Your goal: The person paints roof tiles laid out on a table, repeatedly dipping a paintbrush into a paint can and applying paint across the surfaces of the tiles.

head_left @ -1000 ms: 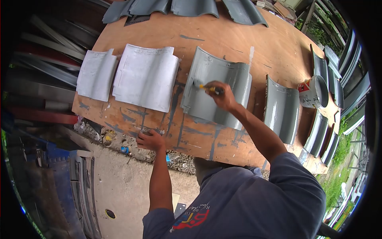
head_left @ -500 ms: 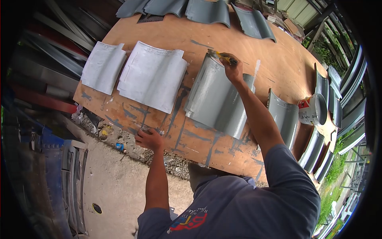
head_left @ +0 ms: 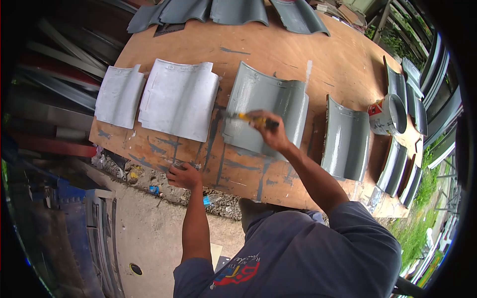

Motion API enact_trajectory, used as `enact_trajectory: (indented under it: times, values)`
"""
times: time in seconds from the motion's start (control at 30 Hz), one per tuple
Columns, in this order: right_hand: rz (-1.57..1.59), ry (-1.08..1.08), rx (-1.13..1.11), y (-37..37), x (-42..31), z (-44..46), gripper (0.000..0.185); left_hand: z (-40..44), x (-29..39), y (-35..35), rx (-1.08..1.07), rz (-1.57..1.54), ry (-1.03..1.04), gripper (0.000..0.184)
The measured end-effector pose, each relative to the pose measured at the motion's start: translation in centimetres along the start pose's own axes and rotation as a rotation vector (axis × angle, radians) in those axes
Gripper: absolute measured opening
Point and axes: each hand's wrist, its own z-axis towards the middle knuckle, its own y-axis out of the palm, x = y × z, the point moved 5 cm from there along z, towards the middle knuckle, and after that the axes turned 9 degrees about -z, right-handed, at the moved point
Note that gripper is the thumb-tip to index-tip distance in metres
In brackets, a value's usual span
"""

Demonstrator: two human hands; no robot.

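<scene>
My right hand is closed around a paintbrush with a yellow and black handle, slightly blurred. Its bristle end is over the left side of a wavy grey roof tile, which has a wet-looking sheen. At the table's near edge, my left hand rests with fingers spread and bent on the wood, holding nothing I can see. Left of the grey tile lie a large whitish tile and a narrower whitish tile. Another glossy grey tile lies to the right.
The paint-streaked wooden table also bears a white bucket at right. Several grey tiles line the far edge, with more along the right side. Metal strips are piled at left, and rubble lies below the near edge.
My right hand has drawn the paintbrush from the grey tile's top edge down toward its lower left. My left hand stays at the table edge. The view has shifted a little.
</scene>
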Motion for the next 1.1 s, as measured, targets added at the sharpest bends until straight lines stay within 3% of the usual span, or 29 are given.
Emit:
enact_trajectory:
  times: [0.03, 0.07, 0.13, 0.3, 0.4, 0.57, 0.63, 0.7, 0.8, 0.97, 1.07, 1.1]
  values:
    - [0.099, 0.134, 0.203, -1.4, 1.1, 1.1, 0.023, 0.0, 0.1, -0.2, -0.004, -0.003, 0.014, 0.049]
    - [0.098, 0.134, 0.215, -1.8, 2.0, 2.4, 0.023, -0.1, 0.2, -0.3, -0.01, -0.015, 0.005, 0.049]
    - [0.193, 0.298, 0.496, -3.1, 4.3, 4.0, 0.027, -0.1, 0.7, -0.6, -0.009, -0.037, -0.004, 0.049]
    - [0.18, 0.315, 0.259, -0.1, 3.1, 3.0, 0.029, 0.0, 0.4, -0.6, -0.05, -0.067, -0.064, 0.051]
    - [0.297, 0.338, 0.61, -1.4, 3.9, 2.7, 0.028, -0.1, 0.2, -0.5, -0.067, -0.055, -0.064, 0.051]
    - [0.282, 0.341, 0.467, 0.5, 4.0, 3.1, 0.031, 0.0, 0.1, -0.4, -0.037, -0.081, -0.044, 0.051]
    - [0.286, 0.313, 0.634, -0.7, 3.6, 2.8, 0.03, 0.1, 0.1, -0.5, -0.031, -0.08, -0.044, 0.05]
    - [0.212, 0.313, 0.652, -0.8, 3.3, 2.3, 0.029, 0.0, -0.1, -0.3, -0.073, -0.04, -0.053, 0.051]
    - [0.109, 0.272, 0.211, 1.1, 2.0, 2.2, 0.027, 0.1, -0.1, -0.2, -0.045, -0.071, -0.05, 0.051]
    - [0.209, 0.235, 0.405, -0.9, 1.8, 2.3, 0.023, -0.1, -0.1, -0.2, -0.049, -0.056, -0.052, 0.051]
    - [-0.08, 0.152, 0.141, 0.0, 0.7, 1.4, 0.019, -0.3, 0.2, -0.5, -0.049, -0.045, -0.046, 0.049]
    - [-0.076, 0.147, 0.157, 0.1, 0.2, 0.1, 0.019, -0.1, 0.2, -0.5, -0.044, -0.043, -0.057, 0.049]
